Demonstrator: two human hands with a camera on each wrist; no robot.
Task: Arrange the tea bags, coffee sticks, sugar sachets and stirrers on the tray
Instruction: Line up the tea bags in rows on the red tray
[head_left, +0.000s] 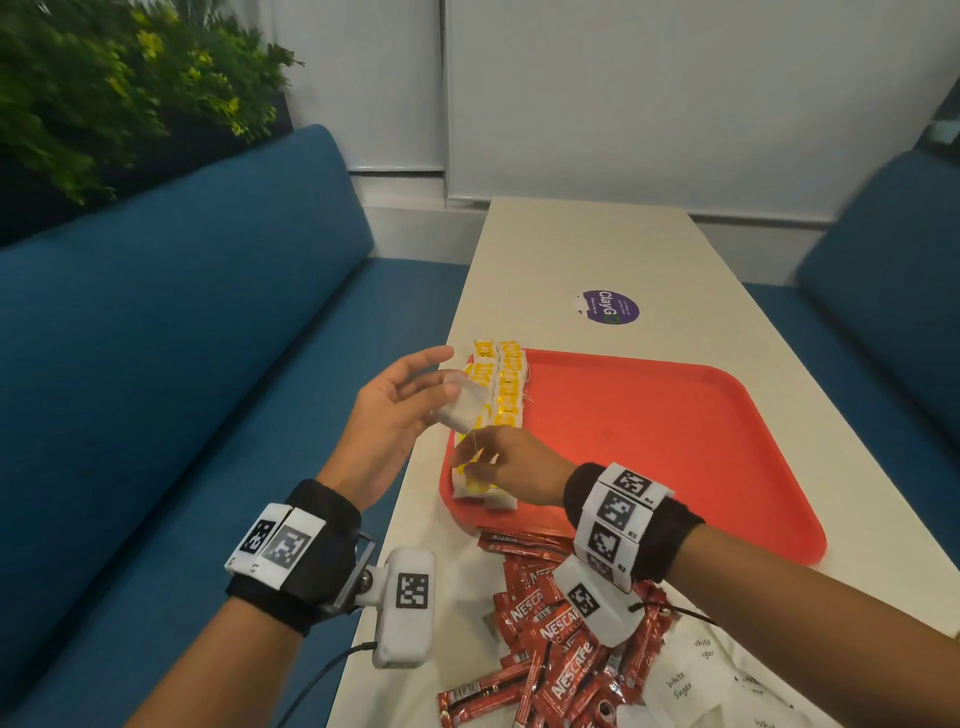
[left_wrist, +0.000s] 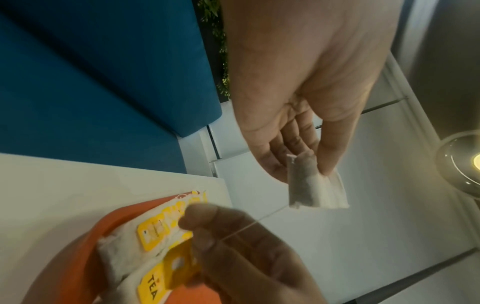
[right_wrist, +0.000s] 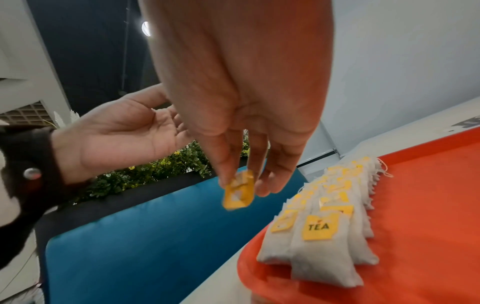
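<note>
Two hands meet over the red tray's (head_left: 675, 441) left edge: the left hand (head_left: 400, 410) pinches a tea bag (head_left: 460, 408), the right hand (head_left: 511, 470) its yellow tag (right_wrist: 239, 190). Rows of tea bags (head_left: 501, 387) line that edge; coffee sticks (head_left: 550, 639) and sugar sachets (head_left: 685, 675) crowd the white tabletop's (head_left: 597, 249) near end, between blue benches (head_left: 182, 338).

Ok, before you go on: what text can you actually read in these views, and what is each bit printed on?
"TEA": yellow tag of the nearest tea bag on the red tray.
"NESCAFE": red coffee sticks on the table.
"White Sugar": white sugar sachets beside them.
"ClayGo": purple sticker on the table; its smaller print is too small to read.
Tag pinched in the right hand: blurred, unreadable.
</note>
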